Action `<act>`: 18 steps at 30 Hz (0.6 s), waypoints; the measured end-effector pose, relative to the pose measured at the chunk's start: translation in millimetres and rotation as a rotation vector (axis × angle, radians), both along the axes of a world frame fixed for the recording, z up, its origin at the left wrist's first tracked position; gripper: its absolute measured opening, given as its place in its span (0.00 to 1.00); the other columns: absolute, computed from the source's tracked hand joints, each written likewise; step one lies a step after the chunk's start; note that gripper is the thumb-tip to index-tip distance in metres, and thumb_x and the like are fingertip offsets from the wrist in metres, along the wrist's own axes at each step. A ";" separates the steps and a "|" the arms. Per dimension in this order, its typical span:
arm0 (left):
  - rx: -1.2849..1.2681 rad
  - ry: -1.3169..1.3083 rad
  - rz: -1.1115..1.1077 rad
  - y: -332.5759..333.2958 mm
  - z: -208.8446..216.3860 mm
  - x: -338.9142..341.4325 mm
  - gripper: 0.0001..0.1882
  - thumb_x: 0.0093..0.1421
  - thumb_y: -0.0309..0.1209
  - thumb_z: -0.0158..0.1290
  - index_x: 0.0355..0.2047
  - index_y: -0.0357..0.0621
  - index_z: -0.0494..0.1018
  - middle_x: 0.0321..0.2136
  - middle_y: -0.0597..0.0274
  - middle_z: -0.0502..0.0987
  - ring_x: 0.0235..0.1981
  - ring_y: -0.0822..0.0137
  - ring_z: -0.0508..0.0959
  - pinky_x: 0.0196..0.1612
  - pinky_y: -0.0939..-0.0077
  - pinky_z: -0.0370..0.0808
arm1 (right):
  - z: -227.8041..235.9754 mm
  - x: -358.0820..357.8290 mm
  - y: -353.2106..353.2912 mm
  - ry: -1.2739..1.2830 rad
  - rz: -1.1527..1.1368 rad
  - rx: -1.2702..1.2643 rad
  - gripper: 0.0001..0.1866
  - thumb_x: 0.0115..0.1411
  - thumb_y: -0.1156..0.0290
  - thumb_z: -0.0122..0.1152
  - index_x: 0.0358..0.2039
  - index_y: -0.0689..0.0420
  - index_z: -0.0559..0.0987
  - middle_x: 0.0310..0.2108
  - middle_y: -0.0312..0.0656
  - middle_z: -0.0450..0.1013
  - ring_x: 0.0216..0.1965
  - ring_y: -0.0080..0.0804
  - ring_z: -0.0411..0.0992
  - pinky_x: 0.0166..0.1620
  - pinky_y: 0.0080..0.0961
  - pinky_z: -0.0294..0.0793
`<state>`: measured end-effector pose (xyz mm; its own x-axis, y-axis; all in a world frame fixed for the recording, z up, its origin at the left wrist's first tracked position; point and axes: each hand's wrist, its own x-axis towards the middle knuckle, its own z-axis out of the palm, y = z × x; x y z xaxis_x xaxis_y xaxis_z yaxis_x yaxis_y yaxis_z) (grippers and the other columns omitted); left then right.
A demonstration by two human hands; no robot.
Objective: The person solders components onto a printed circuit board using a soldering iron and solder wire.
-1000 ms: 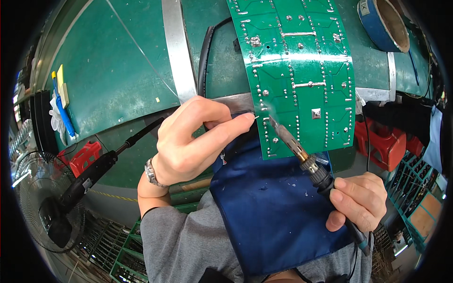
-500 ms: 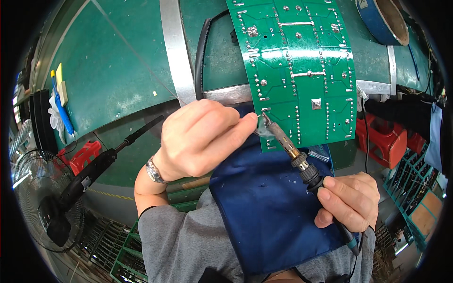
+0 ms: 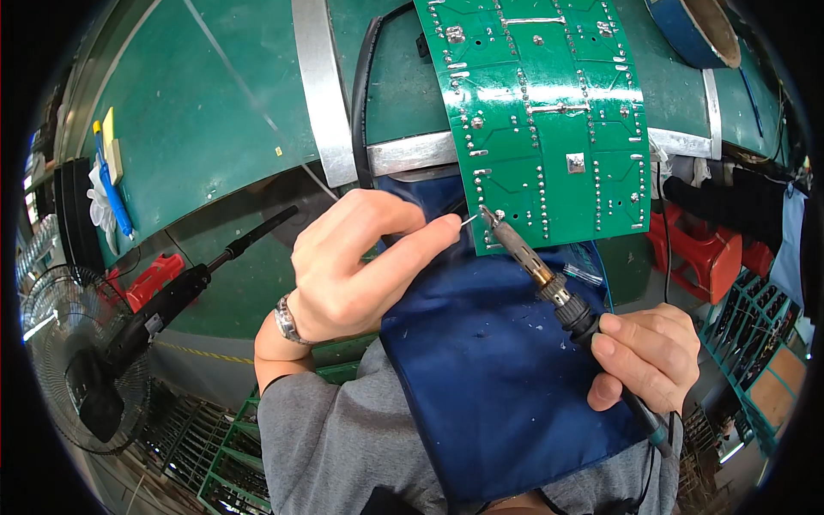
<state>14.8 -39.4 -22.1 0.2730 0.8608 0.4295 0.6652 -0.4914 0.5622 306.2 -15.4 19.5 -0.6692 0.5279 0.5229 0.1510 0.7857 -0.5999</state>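
Note:
A long green circuit board [image 3: 566,81] lies with its soldered side up and its near end over my lap. In my right hand [image 3: 648,365] is a soldering iron [image 3: 532,266], held like a pen, its tip at the solder joints near the board's near left corner. Between thumb and forefinger my left hand [image 3: 352,266] pinches a thin solder wire [image 3: 469,221], its end just short of the iron's tip. The other fingers of that hand are curled.
A dark blue apron [image 3: 498,386] covers my lap. Beyond are a green worktop [image 3: 215,112] with metal strips, a black cable [image 3: 364,112] and a blue ring-shaped roll [image 3: 687,34]. A fan [image 3: 94,369] stands at left; red stools [image 3: 708,253] are at right.
The board sits a little farther from me, so the iron's tip is closer to its near edge. My left hand has drawn slightly back, and the short wire end shows more plainly.

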 end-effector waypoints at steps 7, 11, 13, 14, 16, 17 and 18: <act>0.115 0.176 -0.059 -0.4 4.4 3.7 0.23 0.32 0.26 0.56 0.34 0.42 0.82 0.25 0.66 0.72 0.23 0.68 0.74 0.23 0.76 0.72 | 1.1 -1.5 -6.6 -0.020 0.006 0.041 0.12 0.61 0.68 0.63 0.34 0.66 0.82 0.32 0.47 0.77 0.23 0.28 0.77 0.24 0.18 0.81; 0.002 0.101 -0.074 -2.5 5.8 -1.5 0.24 0.33 0.26 0.56 0.36 0.40 0.82 0.26 0.66 0.72 0.22 0.69 0.72 0.21 0.77 0.68 | -0.7 3.1 -4.9 0.006 -0.012 0.039 0.13 0.62 0.66 0.63 0.34 0.66 0.82 0.31 0.46 0.77 0.22 0.28 0.77 0.23 0.18 0.80; 0.030 0.049 -0.072 -4.7 -2.6 -3.9 0.23 0.33 0.25 0.57 0.35 0.39 0.82 0.26 0.64 0.72 0.22 0.68 0.73 0.21 0.77 0.69 | -5.9 9.6 -3.5 0.045 0.026 -0.017 0.13 0.62 0.64 0.64 0.33 0.65 0.82 0.31 0.46 0.77 0.22 0.28 0.77 0.21 0.18 0.79; 0.038 0.050 -0.074 -6.8 1.8 -2.4 0.23 0.33 0.25 0.57 0.35 0.39 0.82 0.26 0.64 0.72 0.22 0.68 0.73 0.21 0.77 0.69 | -1.2 12.6 -5.5 0.046 0.025 -0.010 0.13 0.62 0.64 0.64 0.33 0.65 0.82 0.31 0.46 0.77 0.22 0.28 0.77 0.21 0.18 0.79; 0.029 0.104 -0.096 -12.3 10.6 0.4 0.20 0.36 0.21 0.66 0.34 0.46 0.84 0.24 0.66 0.71 0.25 0.66 0.74 0.25 0.75 0.71 | 6.6 16.8 -9.9 0.017 0.027 -0.001 0.14 0.62 0.63 0.64 0.33 0.64 0.82 0.31 0.45 0.76 0.22 0.27 0.77 0.21 0.17 0.79; 0.055 0.110 -0.093 -10.9 9.3 2.7 0.19 0.35 0.22 0.65 0.33 0.46 0.84 0.24 0.66 0.71 0.25 0.65 0.74 0.25 0.74 0.72 | 5.0 16.3 -8.8 0.016 0.027 -0.005 0.14 0.62 0.63 0.64 0.33 0.64 0.82 0.31 0.45 0.76 0.22 0.27 0.77 0.21 0.17 0.79; 0.053 0.109 -0.093 -8.1 7.8 3.3 0.19 0.35 0.22 0.65 0.33 0.46 0.84 0.24 0.66 0.71 0.25 0.65 0.74 0.25 0.74 0.72 | 2.4 15.2 -7.3 0.018 0.041 -0.005 0.14 0.62 0.64 0.64 0.33 0.64 0.82 0.31 0.45 0.76 0.22 0.27 0.77 0.22 0.17 0.79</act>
<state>18.1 -47.5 -14.4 0.3984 0.8066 0.4367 0.6709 -0.5809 0.4608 321.3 -22.7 21.9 -0.6811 0.5023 0.5328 0.1075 0.7883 -0.6058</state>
